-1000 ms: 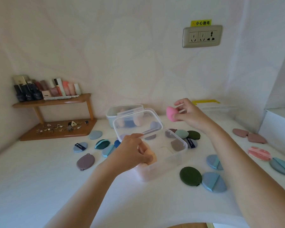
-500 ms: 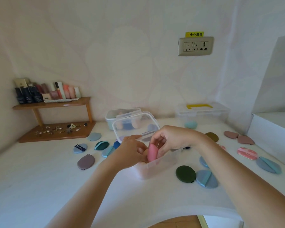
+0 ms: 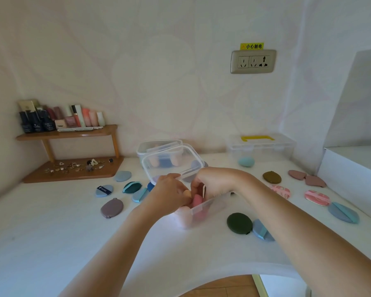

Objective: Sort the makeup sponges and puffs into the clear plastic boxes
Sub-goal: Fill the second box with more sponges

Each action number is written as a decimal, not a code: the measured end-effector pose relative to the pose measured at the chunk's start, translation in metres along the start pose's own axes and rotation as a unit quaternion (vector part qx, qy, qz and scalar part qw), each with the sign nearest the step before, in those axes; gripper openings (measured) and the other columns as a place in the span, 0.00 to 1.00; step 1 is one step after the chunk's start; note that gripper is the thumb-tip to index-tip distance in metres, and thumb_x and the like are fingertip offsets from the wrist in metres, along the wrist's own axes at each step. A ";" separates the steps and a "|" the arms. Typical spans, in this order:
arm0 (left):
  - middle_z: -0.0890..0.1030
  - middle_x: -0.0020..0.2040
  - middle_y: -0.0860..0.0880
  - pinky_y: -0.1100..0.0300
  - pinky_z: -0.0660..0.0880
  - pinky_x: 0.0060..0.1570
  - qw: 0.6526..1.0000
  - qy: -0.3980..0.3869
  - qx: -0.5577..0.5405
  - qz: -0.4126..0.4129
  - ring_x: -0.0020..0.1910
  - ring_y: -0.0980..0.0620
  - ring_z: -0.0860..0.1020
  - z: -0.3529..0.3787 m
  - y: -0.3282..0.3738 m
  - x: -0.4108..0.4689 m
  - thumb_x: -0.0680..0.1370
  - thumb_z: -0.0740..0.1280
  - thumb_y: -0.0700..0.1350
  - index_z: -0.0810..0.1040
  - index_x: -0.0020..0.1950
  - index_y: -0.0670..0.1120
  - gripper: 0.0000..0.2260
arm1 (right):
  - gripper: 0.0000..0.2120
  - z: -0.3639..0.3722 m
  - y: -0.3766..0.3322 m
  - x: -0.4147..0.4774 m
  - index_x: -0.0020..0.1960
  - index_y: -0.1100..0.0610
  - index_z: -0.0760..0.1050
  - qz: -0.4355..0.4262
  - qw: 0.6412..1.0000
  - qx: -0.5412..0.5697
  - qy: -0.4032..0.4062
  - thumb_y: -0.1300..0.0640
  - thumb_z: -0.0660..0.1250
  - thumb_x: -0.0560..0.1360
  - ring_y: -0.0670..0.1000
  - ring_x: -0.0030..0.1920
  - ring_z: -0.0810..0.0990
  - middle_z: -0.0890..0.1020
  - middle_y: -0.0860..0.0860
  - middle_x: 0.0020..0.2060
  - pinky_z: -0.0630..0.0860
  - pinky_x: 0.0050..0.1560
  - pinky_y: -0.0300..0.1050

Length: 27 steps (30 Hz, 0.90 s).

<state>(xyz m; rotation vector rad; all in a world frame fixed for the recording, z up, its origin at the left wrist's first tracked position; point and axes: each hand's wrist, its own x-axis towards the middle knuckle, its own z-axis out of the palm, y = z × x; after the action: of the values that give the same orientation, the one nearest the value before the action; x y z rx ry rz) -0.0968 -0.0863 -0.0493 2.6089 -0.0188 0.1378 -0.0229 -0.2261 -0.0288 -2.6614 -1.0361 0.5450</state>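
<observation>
Centre of frame: the left hand (image 3: 169, 195) and right hand (image 3: 216, 182) cover most of the clear box (image 3: 204, 211). Their fingertips are hidden, so the hold on the pink sponge (image 3: 196, 201) cannot be told. Behind, the rear box (image 3: 159, 146) shows its contents only as blurred shapes through the raised lid (image 3: 171, 163). Lower right: the blue puff (image 3: 262, 232) lies partly under the dark green puff (image 3: 239, 223) and the right forearm. Left: trinkets (image 3: 73, 167) on the lower shelf (image 3: 77, 175) are too small to identify. Both forearms are cut off at the bottom edge.
</observation>
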 end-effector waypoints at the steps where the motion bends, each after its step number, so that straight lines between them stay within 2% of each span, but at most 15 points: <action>1: 0.73 0.64 0.51 0.63 0.63 0.60 1.000 -0.001 -0.004 -0.005 0.69 0.55 0.64 0.000 -0.001 0.000 0.76 0.65 0.47 0.82 0.51 0.45 0.09 | 0.10 -0.002 0.001 -0.002 0.43 0.44 0.81 0.001 1.000 0.012 -0.011 0.59 0.74 0.68 0.53 0.50 0.81 0.82 0.48 0.48 0.79 0.50 0.46; 5: 0.66 0.70 0.51 0.56 0.67 0.64 1.000 -0.014 -0.007 -0.018 0.69 0.52 0.63 0.000 -0.002 -0.003 0.75 0.67 0.49 0.82 0.50 0.50 0.08 | 0.12 -0.010 0.006 -0.017 0.54 0.51 0.83 0.008 0.988 0.132 -0.080 0.51 0.73 0.72 0.45 0.51 0.82 0.85 0.45 0.47 0.76 0.58 0.40; 7: 0.69 0.66 0.49 0.60 0.66 0.59 1.000 -0.014 -0.002 -0.007 0.65 0.52 0.65 -0.001 0.001 -0.005 0.75 0.66 0.49 0.82 0.52 0.48 0.09 | 0.11 -0.009 0.005 -0.018 0.52 0.50 0.83 0.015 0.991 0.120 -0.058 0.49 0.74 0.71 0.44 0.48 0.81 0.85 0.44 0.46 0.75 0.55 0.40; 9: 0.72 0.61 0.47 0.63 0.62 0.57 1.000 -0.024 0.016 0.005 0.62 0.52 0.66 -0.002 0.003 -0.005 0.77 0.64 0.48 0.81 0.55 0.44 0.12 | 0.05 -0.005 0.000 -0.013 0.45 0.47 0.82 0.024 0.997 0.074 -0.026 0.50 0.75 0.70 0.46 0.46 0.79 0.83 0.45 0.45 0.74 0.49 0.40; 11: 0.71 0.66 0.48 0.62 0.61 0.64 0.999 -0.032 0.038 0.014 0.69 0.52 0.62 -0.002 0.005 -0.006 0.78 0.62 0.47 0.79 0.60 0.44 0.13 | 0.05 0.001 -0.007 -0.009 0.40 0.47 0.78 0.033 0.998 0.044 -0.004 0.52 0.74 0.70 0.48 0.45 0.76 0.79 0.47 0.43 0.73 0.45 0.40; 13: 0.67 0.71 0.50 0.57 0.59 0.70 0.998 -0.030 0.048 0.004 0.73 0.52 0.57 -0.002 0.003 -0.005 0.78 0.62 0.47 0.77 0.63 0.47 0.14 | 0.03 0.006 -0.012 -0.006 0.43 0.51 0.79 0.046 0.998 0.026 0.025 0.54 0.72 0.71 0.52 0.46 0.77 0.80 0.50 0.44 0.74 0.46 0.44; 15: 0.64 0.73 0.51 0.49 0.58 0.71 0.996 -0.020 0.076 -0.032 0.74 0.49 0.56 0.000 0.001 -0.004 0.77 0.64 0.50 0.75 0.64 0.51 0.16 | 0.06 0.011 -0.017 -0.004 0.47 0.54 0.80 0.049 0.997 0.018 0.061 0.53 0.70 0.72 0.55 0.49 0.79 0.81 0.53 0.47 0.77 0.51 0.48; 18: 0.63 0.72 0.51 0.43 0.54 0.69 0.984 0.012 0.148 -0.098 0.72 0.45 0.55 0.005 -0.001 0.001 0.74 0.64 0.54 0.73 0.64 0.59 0.18 | 0.02 0.013 -0.020 -0.006 0.42 0.52 0.80 0.044 0.995 0.025 0.083 0.54 0.71 0.71 0.54 0.49 0.79 0.80 0.52 0.48 0.77 0.50 0.48; 20: 0.65 0.70 0.52 0.46 0.55 0.68 0.982 0.067 0.158 -0.080 0.69 0.46 0.58 0.007 -0.002 0.001 0.73 0.64 0.54 0.73 0.63 0.61 0.17 | 0.04 0.006 -0.019 -0.014 0.40 0.48 0.77 0.036 0.997 0.030 0.056 0.56 0.70 0.72 0.51 0.46 0.78 0.80 0.50 0.47 0.76 0.46 0.45; 22: 0.71 0.65 0.54 0.55 0.60 0.65 0.987 0.084 0.137 0.001 0.66 0.49 0.65 0.006 -0.004 0.000 0.73 0.65 0.53 0.77 0.59 0.57 0.15 | 0.04 -0.002 -0.016 -0.023 0.42 0.48 0.77 0.031 0.998 0.048 0.033 0.56 0.68 0.73 0.45 0.42 0.79 0.82 0.49 0.47 0.76 0.43 0.41; 24: 0.78 0.54 0.55 0.68 0.68 0.53 0.996 0.033 0.044 0.074 0.54 0.55 0.74 0.002 -0.007 -0.003 0.74 0.63 0.49 0.81 0.53 0.51 0.11 | 0.03 -0.007 -0.013 -0.033 0.48 0.52 0.77 0.023 0.997 0.076 0.019 0.57 0.65 0.76 0.36 0.32 0.78 0.84 0.49 0.49 0.71 0.33 0.32; 25: 0.79 0.49 0.56 0.72 0.69 0.45 0.997 -0.011 -0.006 0.082 0.47 0.60 0.76 -0.001 -0.006 -0.008 0.75 0.62 0.46 0.81 0.53 0.50 0.10 | 0.04 -0.008 -0.012 -0.039 0.51 0.54 0.77 0.022 0.995 0.096 0.016 0.58 0.64 0.78 0.34 0.28 0.76 0.85 0.50 0.49 0.68 0.31 0.33; 26: 0.79 0.47 0.57 0.73 0.70 0.41 0.995 -0.040 -0.041 0.087 0.44 0.62 0.76 -0.002 -0.007 -0.012 0.76 0.62 0.44 0.81 0.53 0.52 0.10 | 0.06 -0.009 -0.009 -0.045 0.52 0.56 0.77 0.021 0.993 0.114 0.018 0.57 0.63 0.78 0.34 0.27 0.75 0.85 0.50 0.49 0.66 0.32 0.37; 27: 0.79 0.47 0.58 0.72 0.71 0.43 0.992 -0.058 -0.054 0.094 0.44 0.62 0.76 -0.003 -0.008 -0.013 0.77 0.62 0.44 0.80 0.54 0.53 0.10 | 0.07 -0.009 -0.006 -0.051 0.52 0.57 0.78 0.017 0.990 0.134 0.031 0.57 0.63 0.79 0.36 0.27 0.75 0.86 0.49 0.48 0.64 0.33 0.38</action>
<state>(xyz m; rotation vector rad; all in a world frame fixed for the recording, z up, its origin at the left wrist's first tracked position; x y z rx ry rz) -0.1100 -0.0778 -0.0522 2.4998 -0.3056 0.0495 -0.0575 -0.2580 -0.0060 -2.4466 -0.8373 0.5610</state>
